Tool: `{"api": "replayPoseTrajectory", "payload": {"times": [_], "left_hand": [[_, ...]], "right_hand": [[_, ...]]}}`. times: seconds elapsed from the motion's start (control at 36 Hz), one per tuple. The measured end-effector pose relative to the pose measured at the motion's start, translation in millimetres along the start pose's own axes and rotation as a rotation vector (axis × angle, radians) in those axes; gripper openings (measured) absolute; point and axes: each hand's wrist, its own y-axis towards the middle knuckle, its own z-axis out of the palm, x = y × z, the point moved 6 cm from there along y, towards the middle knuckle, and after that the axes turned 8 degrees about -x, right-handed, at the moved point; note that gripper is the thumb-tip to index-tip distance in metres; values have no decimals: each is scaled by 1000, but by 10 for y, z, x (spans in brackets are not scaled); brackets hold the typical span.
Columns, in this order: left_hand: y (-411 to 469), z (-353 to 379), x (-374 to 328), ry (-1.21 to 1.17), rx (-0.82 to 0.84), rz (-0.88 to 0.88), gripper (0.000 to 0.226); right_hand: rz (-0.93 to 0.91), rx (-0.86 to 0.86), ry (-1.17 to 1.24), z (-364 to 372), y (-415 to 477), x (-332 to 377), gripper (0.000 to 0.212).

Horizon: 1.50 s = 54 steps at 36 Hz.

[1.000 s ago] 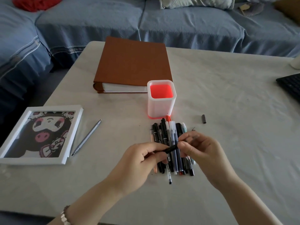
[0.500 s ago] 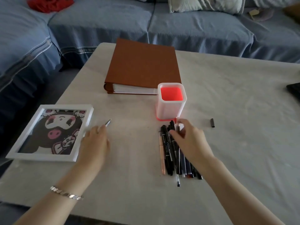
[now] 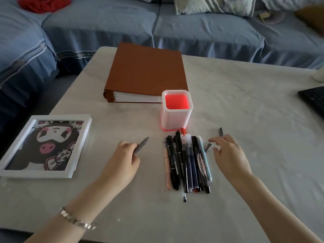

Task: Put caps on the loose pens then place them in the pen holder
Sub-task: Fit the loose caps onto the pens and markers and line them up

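Note:
A pile of several pens [image 3: 187, 162] lies on the pale table, just in front of the white pen holder [image 3: 176, 116] with its red inside. My left hand [image 3: 122, 162] grips a grey pen [image 3: 141, 145], whose tip points up and to the right, left of the pile. My right hand [image 3: 228, 155] hovers right of the pile with its fingers spread, fingertips close to a small dark cap [image 3: 208, 147]. A second dark cap [image 3: 221, 131] lies just beyond that hand.
A brown binder [image 3: 147, 72] lies behind the holder. A white-framed cartoon picture [image 3: 43, 146] sits at the left edge. A black keyboard [image 3: 313, 100] pokes in at the right. A blue sofa [image 3: 175, 27] runs behind the table [image 3: 254, 106].
My left hand has picked up the grey pen from beside the picture frame and brought it toward the pile. My right hand has moved off the pile toward the caps on the right.

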Motion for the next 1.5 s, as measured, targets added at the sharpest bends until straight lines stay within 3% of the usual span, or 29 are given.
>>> {"api": "replayPoseTrajectory", "payload": {"times": [0.08,0.19,0.39,0.44,0.53,0.61,0.69,0.92,1.31,1.5], "left_hand": [[-75,-16,-180,-65,-22,62,16],[-150,-71,-391,-149,-15,152,17],[-239,-187,-611,-285,2,200,16],[-253,-198,-648,-309,8,208,14],[-275,-213,-704,-324,11,235,12],[-288,-205,-746,-345,25,243,14],[-313,-196,-813,-370,50,282,20],[-406,-209,-965,-312,64,392,21],[-429,-249,-999,-280,69,390,24],[-427,-250,-1047,-269,59,428,20]], "right_hand": [[-58,83,-63,56,75,-127,34],[-184,166,-118,160,86,-91,20],[-46,161,-59,197,3,-226,16],[20,86,68,117,-42,-236,13],[171,-74,455,-97,-121,-166,14],[276,-128,856,-323,-179,33,17],[318,-165,1078,-512,-267,287,14],[306,-119,1069,-530,-456,599,17],[338,-152,1110,-572,-566,564,12],[281,-28,1103,-532,-603,711,11]]}}
